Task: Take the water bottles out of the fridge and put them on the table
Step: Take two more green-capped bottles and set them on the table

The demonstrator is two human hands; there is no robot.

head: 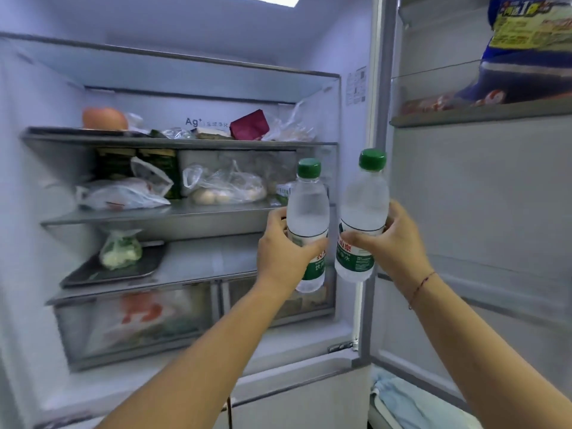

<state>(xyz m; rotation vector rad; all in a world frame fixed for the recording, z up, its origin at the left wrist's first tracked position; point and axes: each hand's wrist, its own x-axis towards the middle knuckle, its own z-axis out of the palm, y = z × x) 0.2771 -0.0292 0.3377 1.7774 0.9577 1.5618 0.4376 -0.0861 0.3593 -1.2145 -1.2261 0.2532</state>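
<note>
Green-capped water bottles, two, both held in the air in front of the open fridge (192, 85), at its right edge next to the door.

Head view:
- left hand (280, 252) wraps the label band of the left bottle (308, 209), thumb across the front, fingers curled round the back.
- right hand (393, 239) grips the right bottle (363, 205) at label height, same kind of wrap.
- both hands are closed round a bottle.
- left bottle is upright and the right one tilts slightly. They sit side by side and very close at the lower bodies; can't tell if they touch.
- both are clear plastic, misted, with green-and-white labels.
- neither rests on a fridge shelf.
- red string bracelet (422, 284) on the right wrist.

Inside the fridge:
- round orange-brown item (104, 118) on the upper shelf, left side.
- clear bag of eggs (226, 187) on the shelf below.
- dark tray (86, 274) one shelf further down, carrying bagged greens (120, 250).
- crisper drawer (136, 323) at the bottom.

Fridge door (479, 196) stands open on the fridge's right, with a blue package (523, 57) in its top bin.
</note>
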